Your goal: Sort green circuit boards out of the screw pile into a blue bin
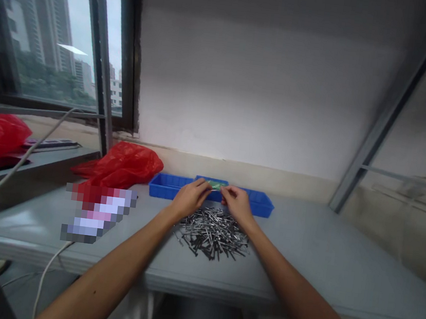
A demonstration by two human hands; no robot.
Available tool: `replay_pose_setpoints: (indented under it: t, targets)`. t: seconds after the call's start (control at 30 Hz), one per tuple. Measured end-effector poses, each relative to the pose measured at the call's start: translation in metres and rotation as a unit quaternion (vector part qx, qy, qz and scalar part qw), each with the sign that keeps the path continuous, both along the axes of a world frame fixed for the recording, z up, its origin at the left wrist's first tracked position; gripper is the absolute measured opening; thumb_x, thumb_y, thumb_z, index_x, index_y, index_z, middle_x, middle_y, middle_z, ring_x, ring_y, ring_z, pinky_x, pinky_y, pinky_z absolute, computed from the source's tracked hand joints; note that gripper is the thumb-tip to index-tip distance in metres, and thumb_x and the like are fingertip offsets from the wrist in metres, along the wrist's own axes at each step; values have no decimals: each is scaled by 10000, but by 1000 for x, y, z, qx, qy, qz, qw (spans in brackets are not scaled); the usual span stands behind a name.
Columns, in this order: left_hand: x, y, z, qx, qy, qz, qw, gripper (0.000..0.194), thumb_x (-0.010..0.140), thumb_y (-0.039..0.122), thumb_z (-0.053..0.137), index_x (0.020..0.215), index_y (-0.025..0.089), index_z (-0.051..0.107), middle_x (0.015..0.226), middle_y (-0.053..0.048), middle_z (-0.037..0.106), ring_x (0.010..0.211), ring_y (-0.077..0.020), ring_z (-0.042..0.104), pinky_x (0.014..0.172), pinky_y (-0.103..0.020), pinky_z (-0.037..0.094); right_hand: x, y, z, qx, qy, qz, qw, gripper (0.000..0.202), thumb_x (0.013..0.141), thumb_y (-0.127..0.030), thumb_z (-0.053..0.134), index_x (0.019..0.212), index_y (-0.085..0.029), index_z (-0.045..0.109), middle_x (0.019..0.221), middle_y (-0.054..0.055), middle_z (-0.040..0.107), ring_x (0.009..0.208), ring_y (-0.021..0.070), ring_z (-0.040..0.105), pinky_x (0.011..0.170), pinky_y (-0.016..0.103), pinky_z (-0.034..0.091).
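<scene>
My left hand (192, 197) and my right hand (238, 202) are raised close together over the front of the blue bins. Both are closed, thumb and fingers pinched toward each other. Between the fingertips shows a thin pale line, too small to name. A piece of green, shiny material (216, 185) appears right there; whether it is held or lies in the middle bin I cannot tell. Below my hands, a loose heap of long metal screws or nails (214, 232) spreads over the grey table (301, 263).
Blue plastic bins (170, 191) stand in a row behind the heap, the middle one (210, 179) set farther back. A red plastic bag (122, 166) and a blurred-out object (101, 215) lie on the left. A white cable (42, 283) hangs at the table's front edge. Metal posts (391, 114) rise at the sides.
</scene>
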State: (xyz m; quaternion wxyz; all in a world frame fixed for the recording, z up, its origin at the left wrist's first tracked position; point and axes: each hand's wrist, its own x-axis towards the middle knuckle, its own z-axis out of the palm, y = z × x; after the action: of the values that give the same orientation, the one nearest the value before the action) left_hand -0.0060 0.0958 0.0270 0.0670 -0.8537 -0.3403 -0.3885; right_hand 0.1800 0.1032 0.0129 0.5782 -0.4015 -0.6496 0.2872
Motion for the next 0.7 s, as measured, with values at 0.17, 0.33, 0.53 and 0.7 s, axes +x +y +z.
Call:
replay_pose_setpoints:
  t: [0.17, 0.33, 0.53, 0.7]
  targets:
    - [-3, 1, 0, 10, 8, 8, 1000, 108, 945, 232, 493, 976, 203, 592, 921, -43, 579, 739, -150, 557, 696, -297, 473, 1, 2, 0, 22, -4, 19, 1000, 341, 737, -517, 662, 785, -179, 661, 632, 24, 627, 554, 163, 568, 552, 284, 468]
    - [-2, 1, 1, 9, 4, 6, 1000, 137, 958, 243, 465, 963, 198, 595, 897, -40, 571, 721, -142, 552, 685, -282, 467, 1, 1, 1, 24, -19, -1, 1000, 356, 778, -539, 618, 755, -187, 666, 577, 11, 608, 529, 162, 556, 548, 284, 456]
    - [0, -1, 2, 21, 22, 12, 999, 173, 966, 282, 457, 948, 206, 612, 896, -41, 569, 719, -142, 552, 694, -283, 466, 4, 0, 1, 31, -47, -63, 996, 478, 831, -609, 521, 590, -202, 585, 475, 0, 540, 477, 164, 534, 524, 280, 410]
    - [-1, 0, 2, 19, 23, 20, 999, 152, 954, 286, 488, 947, 203, 615, 909, -44, 583, 726, -150, 559, 681, -285, 463, 1, 1, 1, 6, -7, 7, 1000, 427, 777, -621, 575, 679, -207, 605, 513, -14, 533, 495, 161, 528, 514, 277, 426]
